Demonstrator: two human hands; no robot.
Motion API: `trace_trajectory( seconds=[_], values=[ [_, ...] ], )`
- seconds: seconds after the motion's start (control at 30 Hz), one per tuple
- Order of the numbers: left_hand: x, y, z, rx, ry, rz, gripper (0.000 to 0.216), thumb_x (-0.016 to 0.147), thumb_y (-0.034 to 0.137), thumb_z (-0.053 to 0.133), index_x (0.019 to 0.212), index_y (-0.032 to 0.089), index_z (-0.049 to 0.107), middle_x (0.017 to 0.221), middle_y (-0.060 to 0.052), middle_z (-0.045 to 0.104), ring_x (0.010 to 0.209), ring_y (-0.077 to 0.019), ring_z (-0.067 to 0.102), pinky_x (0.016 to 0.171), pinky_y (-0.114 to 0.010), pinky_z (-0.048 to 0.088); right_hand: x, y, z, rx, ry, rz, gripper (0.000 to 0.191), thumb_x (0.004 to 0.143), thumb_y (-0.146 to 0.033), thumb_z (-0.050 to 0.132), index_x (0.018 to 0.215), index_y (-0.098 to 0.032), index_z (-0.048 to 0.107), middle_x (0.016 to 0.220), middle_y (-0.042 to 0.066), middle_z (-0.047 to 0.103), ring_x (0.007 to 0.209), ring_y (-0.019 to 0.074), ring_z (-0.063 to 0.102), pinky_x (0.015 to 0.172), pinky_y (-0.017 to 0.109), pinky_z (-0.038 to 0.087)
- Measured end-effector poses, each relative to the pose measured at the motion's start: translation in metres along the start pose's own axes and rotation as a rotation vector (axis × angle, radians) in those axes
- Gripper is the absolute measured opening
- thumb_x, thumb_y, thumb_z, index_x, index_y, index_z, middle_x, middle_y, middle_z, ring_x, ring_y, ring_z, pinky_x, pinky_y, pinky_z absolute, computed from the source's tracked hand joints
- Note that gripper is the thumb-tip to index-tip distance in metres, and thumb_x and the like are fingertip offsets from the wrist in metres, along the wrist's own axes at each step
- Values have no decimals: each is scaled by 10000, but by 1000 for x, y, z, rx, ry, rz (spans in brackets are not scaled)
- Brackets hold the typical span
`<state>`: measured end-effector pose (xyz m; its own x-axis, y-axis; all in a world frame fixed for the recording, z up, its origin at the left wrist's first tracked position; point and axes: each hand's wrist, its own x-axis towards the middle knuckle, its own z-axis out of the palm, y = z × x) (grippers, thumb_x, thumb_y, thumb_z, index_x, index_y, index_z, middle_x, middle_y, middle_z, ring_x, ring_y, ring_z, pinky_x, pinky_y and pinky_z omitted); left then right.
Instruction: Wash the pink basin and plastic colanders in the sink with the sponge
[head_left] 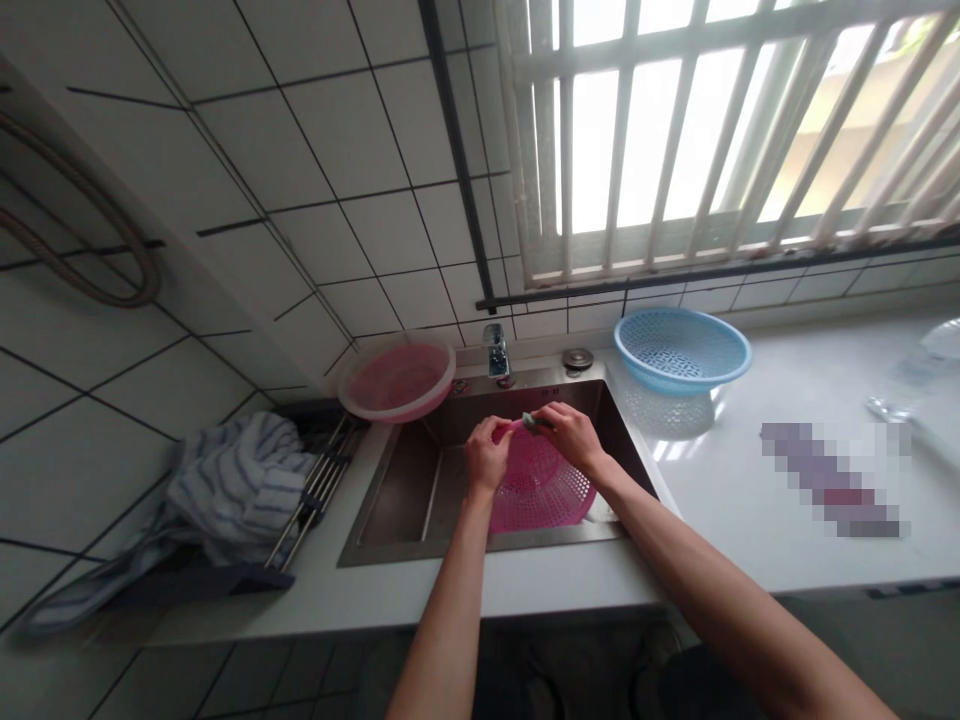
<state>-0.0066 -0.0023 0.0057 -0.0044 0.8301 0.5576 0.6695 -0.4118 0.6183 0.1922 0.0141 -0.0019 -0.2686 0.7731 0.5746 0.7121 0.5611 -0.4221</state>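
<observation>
A pink perforated plastic colander (pixel 541 488) is tilted up inside the steel sink (pixel 397 500). The fingers of my left hand (pixel 487 455) are closed on its upper rim. At that same rim, a short way to the right, my right hand (pixel 574 435) pinches a small grey-green sponge (pixel 529 421), which appears to touch the edge. My fingers cover most of the sponge, so its full shape is hidden.
Behind the sink stands a chrome faucet (pixel 495 352), with a metal drain strainer (pixel 577 358) beside it. A pink basin (pixel 397 378) rests at the back left corner, a blue colander (pixel 681 352) at the right. Left is a striped cloth (pixel 240 485) on a rack.
</observation>
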Motion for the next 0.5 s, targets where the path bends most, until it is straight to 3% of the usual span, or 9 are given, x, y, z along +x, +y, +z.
trace_trajectory(
  seconds=[0.1,0.23,0.37,0.5],
  values=[
    [-1,-5,0,-49,33,-53,26,911,215,722,918,234,706,913,-19,745,854,-180,702,791,-282,535,1,2,0,-3,36,31,60,985,-243,722,1038,-241,750,1037,41,758,949,180,693,818,253,510],
    [-1,-7,-1,-79,-27,-19,38,924,207,689,914,240,703,914,-12,742,856,-171,709,800,-272,536,2,1,0,-4,-22,-80,87,969,-266,751,1055,-259,764,1027,35,764,952,183,684,799,250,501],
    [-2,-6,-4,-44,30,-65,22,914,230,712,914,241,693,905,-9,742,842,-171,706,775,-262,524,0,8,-6,20,24,-2,91,954,-290,771,1043,-269,781,1028,27,776,939,184,692,796,257,505],
    [-3,0,-1,-40,-20,-27,41,922,229,692,882,240,688,895,-6,732,836,-165,698,774,-255,515,-1,3,-6,27,16,-31,82,973,-287,744,1036,-274,795,1013,33,781,930,187,691,810,267,518]
  ],
)
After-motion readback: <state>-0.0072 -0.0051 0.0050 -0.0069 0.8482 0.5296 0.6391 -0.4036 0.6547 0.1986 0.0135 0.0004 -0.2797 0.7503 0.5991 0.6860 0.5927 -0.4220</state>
